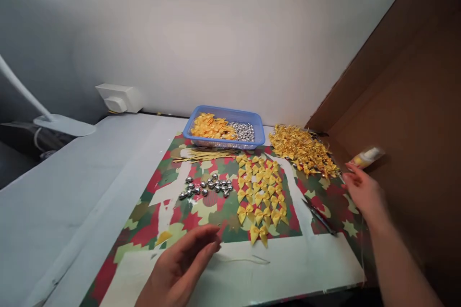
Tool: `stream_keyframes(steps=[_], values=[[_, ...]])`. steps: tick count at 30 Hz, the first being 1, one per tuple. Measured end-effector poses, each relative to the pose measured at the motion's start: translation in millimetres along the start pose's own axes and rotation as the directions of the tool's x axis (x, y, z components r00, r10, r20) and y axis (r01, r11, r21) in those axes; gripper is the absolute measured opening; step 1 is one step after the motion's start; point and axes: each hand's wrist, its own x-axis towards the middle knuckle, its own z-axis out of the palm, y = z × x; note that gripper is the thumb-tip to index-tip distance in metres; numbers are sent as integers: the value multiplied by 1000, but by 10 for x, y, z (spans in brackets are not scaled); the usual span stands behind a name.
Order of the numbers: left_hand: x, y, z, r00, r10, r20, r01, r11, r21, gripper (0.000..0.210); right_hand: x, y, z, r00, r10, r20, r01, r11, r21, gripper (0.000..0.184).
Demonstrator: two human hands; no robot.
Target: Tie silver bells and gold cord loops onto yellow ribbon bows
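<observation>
My left hand is at the front of the board, thumb and fingers closed in a pinch. A thin pale cord trails right from its fingertips over white paper, bent back at its far end. At the far right my right hand has its fingers curled at a small bottle with a white end, tilted and blurred by motion. Yellow ribbon bows lie in rows in the middle. Left of them are several silver bells. A bundle of yellow cords lies behind.
A blue basket with yellow bows and silver beads stands against the wall. Right of it is a heap of finished-looking gold bows with cords. Dark tweezers or snips lie near the right. A brown panel borders the right side.
</observation>
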Motion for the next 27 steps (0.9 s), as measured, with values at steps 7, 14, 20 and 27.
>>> stream_keyframes(steps=[7,14,20,27], values=[[-98,-26,-83,991,137,1,-135,974,179,17,-1169,-201,111,900,-346,266,355,935,15,23],[-13,64,-72,933,358,-35,-300,828,474,17,-2211,-221,717,673,-555,489,584,804,108,21],[127,76,176,948,310,-71,-213,784,583,14,-2276,-81,822,676,-605,421,603,782,158,22],[32,206,235,967,252,-26,-210,854,477,19,-2275,-157,747,716,-540,442,377,832,407,23]])
